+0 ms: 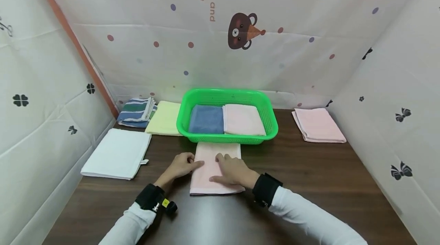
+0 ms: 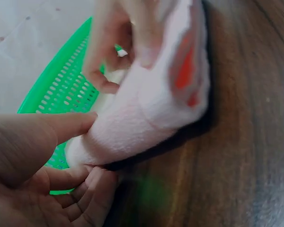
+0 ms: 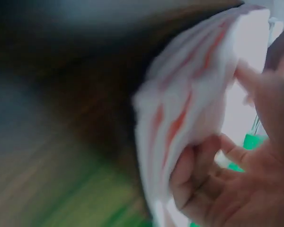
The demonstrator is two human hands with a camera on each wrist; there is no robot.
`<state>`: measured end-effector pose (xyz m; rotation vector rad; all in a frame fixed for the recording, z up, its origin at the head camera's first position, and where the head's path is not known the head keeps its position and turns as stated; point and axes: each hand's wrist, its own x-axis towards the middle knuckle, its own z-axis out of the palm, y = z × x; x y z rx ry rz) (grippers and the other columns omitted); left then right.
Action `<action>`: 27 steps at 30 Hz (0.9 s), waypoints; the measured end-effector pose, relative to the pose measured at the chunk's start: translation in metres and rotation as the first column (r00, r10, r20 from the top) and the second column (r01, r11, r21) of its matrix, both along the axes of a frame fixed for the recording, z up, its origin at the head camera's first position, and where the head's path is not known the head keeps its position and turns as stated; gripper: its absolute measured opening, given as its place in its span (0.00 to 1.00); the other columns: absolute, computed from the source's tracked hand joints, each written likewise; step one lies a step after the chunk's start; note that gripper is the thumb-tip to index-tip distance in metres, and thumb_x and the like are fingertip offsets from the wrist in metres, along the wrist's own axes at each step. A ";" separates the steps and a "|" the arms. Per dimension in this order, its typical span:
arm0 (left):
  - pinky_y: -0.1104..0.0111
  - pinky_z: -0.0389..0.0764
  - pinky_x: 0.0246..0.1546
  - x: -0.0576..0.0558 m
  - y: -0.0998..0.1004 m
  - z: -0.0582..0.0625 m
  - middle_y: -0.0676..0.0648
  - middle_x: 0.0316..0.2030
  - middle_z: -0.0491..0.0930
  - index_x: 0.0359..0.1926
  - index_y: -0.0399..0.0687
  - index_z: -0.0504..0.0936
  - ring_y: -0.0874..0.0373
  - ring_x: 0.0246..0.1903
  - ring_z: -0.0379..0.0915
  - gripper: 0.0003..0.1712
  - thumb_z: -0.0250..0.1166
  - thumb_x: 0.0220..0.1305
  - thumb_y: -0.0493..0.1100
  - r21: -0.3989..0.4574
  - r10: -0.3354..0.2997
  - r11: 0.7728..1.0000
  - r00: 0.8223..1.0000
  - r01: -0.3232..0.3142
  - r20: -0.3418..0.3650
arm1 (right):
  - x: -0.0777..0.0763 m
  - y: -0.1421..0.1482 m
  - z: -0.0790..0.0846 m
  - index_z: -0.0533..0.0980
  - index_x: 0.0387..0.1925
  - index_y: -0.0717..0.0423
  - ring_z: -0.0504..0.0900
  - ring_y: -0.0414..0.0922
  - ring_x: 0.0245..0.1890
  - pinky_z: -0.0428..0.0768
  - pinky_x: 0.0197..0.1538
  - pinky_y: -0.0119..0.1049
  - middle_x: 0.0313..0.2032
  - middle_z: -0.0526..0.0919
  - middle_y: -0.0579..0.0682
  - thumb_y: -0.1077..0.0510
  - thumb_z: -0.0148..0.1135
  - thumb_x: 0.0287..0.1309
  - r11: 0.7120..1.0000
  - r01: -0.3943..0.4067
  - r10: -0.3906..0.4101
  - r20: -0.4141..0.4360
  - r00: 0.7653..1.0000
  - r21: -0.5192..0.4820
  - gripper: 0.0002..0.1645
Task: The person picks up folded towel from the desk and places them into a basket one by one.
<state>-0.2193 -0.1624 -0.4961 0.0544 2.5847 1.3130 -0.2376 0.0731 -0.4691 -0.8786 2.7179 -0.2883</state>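
Pink folded terry towel point(image 1: 207, 182): on the dark wood-grain tabletop point(image 1: 319, 191), right in front of the green perforated plastic basket point(image 1: 227, 139); we can't tell if its far end touches the rim.
Left-hand grip: our left hand point(image 1: 183, 165) is pinching the towel's left edge, thumb on top and fingertips tucked at the side.
Right-hand grip: our right hand point(image 1: 234, 170) rests across the top with fingers loosely bent; no pinch we can make out.
Feel: probably light and soft, no worries about breaking it, and the nap should give decent traction.
Weak spot: the layers gape at the near end in the wrist views, so we'd guess they could slide or unfold.
Best hold: we'd take both side edges, thumbs above, fingers under every layer, keeping it level.
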 end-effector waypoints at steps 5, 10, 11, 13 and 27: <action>0.72 0.61 0.22 -0.002 -0.003 0.006 0.54 0.13 0.63 0.16 0.49 0.69 0.62 0.17 0.58 0.27 0.67 0.69 0.53 -0.044 -0.006 0.999 1.000 0.006 -0.003 | -0.012 0.028 0.018 0.76 0.21 0.55 0.67 0.39 0.15 0.62 0.19 0.31 0.15 0.69 0.45 0.49 0.66 0.68 0.981 0.119 -0.129 -0.057 0.990 -0.156 0.21; 0.70 0.75 0.26 -0.001 -0.005 0.003 0.49 0.23 0.77 0.27 0.42 0.83 0.61 0.23 0.73 0.22 0.64 0.71 0.53 0.001 0.001 1.000 0.997 -0.001 0.076 | -0.012 0.052 0.014 0.61 0.13 0.50 0.55 0.39 0.12 0.51 0.17 0.29 0.12 0.55 0.42 0.49 0.66 0.67 0.957 0.240 -0.247 -0.026 0.969 -0.160 0.32; 0.68 0.80 0.28 0.000 -0.004 0.002 0.47 0.27 0.81 0.32 0.40 0.86 0.60 0.26 0.77 0.21 0.64 0.72 0.53 0.018 0.000 1.000 0.995 -0.002 0.096 | -0.009 0.055 0.010 0.60 0.13 0.49 0.55 0.38 0.12 0.51 0.17 0.29 0.12 0.55 0.42 0.49 0.67 0.67 0.953 0.252 -0.258 -0.015 0.966 -0.166 0.32; 0.66 0.85 0.33 0.002 -0.004 0.000 0.44 0.34 0.83 0.40 0.36 0.87 0.59 0.30 0.81 0.21 0.63 0.73 0.52 0.042 -0.004 0.999 0.993 -0.001 0.119 | -0.006 0.056 0.001 0.59 0.12 0.49 0.56 0.37 0.12 0.52 0.17 0.28 0.12 0.54 0.41 0.49 0.68 0.66 0.950 0.247 -0.252 -0.002 0.968 -0.190 0.33; 0.64 0.88 0.37 0.001 -0.005 0.004 0.47 0.29 0.76 0.36 0.34 0.82 0.60 0.31 0.80 0.16 0.63 0.73 0.45 0.075 -0.052 0.996 0.994 0.044 0.095 | -0.018 0.037 0.005 0.67 0.12 0.51 0.70 0.41 0.09 0.59 0.14 0.27 0.08 0.62 0.44 0.51 0.76 0.57 0.935 0.323 -0.322 0.032 0.946 -0.146 0.29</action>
